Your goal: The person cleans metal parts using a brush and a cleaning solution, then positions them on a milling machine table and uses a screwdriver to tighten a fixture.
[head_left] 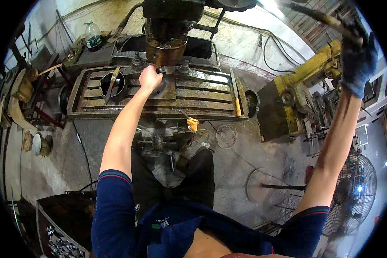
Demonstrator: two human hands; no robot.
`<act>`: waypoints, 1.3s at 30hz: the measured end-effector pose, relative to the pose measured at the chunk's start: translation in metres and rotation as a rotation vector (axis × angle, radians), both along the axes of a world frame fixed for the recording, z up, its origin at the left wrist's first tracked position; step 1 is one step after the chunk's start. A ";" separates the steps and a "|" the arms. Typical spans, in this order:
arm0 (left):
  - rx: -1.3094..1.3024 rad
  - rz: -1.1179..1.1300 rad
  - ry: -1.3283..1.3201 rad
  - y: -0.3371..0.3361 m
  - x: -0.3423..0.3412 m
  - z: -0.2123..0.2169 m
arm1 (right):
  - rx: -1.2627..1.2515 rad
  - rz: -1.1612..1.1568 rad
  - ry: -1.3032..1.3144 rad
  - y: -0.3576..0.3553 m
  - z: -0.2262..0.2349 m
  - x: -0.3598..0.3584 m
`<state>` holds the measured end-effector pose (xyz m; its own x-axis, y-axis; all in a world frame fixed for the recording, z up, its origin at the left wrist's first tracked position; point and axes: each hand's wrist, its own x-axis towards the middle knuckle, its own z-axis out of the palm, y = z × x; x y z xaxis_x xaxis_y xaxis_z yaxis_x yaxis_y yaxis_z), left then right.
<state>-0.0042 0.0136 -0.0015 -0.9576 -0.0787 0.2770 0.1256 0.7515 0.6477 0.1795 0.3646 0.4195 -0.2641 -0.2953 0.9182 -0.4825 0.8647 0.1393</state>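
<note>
We have the left hand over the middle of the slotted metal table, just below the round, brown-stained spindle head. It is bare, its fingers curled in at a small dark piece on the hand's right side. The fingertips are hidden on the far side, so we cannot tell whether they pinch that piece or only touch it.

Our right hand is in a blue-grey work glove, raised far to the right and well apart from the left one. Its fingers are wrapped around the end of a long lever that slants in from the left.

On the left part of the table we see a round dark pot with a wooden-handled brush lying across it. Along the right end lies a slim tool with an orange handle — its handle toward us — and at the near edge, about the middle, sits a yellow-orange object with a dark rod. Beyond the table, far left, stands a clear plastic bottle with a green label. A yellow machine stands to the right; nearer on that side is a caged fan.
</note>
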 end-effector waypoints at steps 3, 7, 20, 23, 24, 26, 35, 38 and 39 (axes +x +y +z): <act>-0.025 0.015 -0.031 -0.006 -0.006 -0.004 | 0.410 -0.382 0.421 -0.026 -0.036 0.016; 0.010 -0.009 -0.006 -0.001 -0.013 -0.009 | 0.390 -0.300 0.359 -0.017 -0.063 0.031; 0.014 0.014 -0.122 -0.008 -0.015 -0.009 | -0.697 0.807 -0.313 -0.033 -0.148 0.031; 0.047 -0.011 -0.140 -0.005 -0.013 -0.007 | -0.701 0.837 -0.287 -0.035 -0.164 0.030; 0.055 -0.015 -0.151 -0.003 -0.012 -0.004 | -0.644 0.841 -0.277 -0.031 -0.166 0.028; 0.049 0.022 -0.167 -0.007 -0.015 -0.009 | -0.613 0.851 -0.252 -0.033 -0.167 0.025; 0.023 -0.002 -0.117 -0.009 -0.011 -0.005 | -0.538 0.810 -0.270 -0.027 -0.159 0.021; 0.003 0.009 -0.100 -0.007 -0.015 -0.009 | -0.515 0.760 -0.215 -0.030 -0.173 0.021; 0.004 0.008 -0.094 -0.005 -0.015 -0.009 | -0.509 0.723 -0.197 -0.030 -0.174 0.021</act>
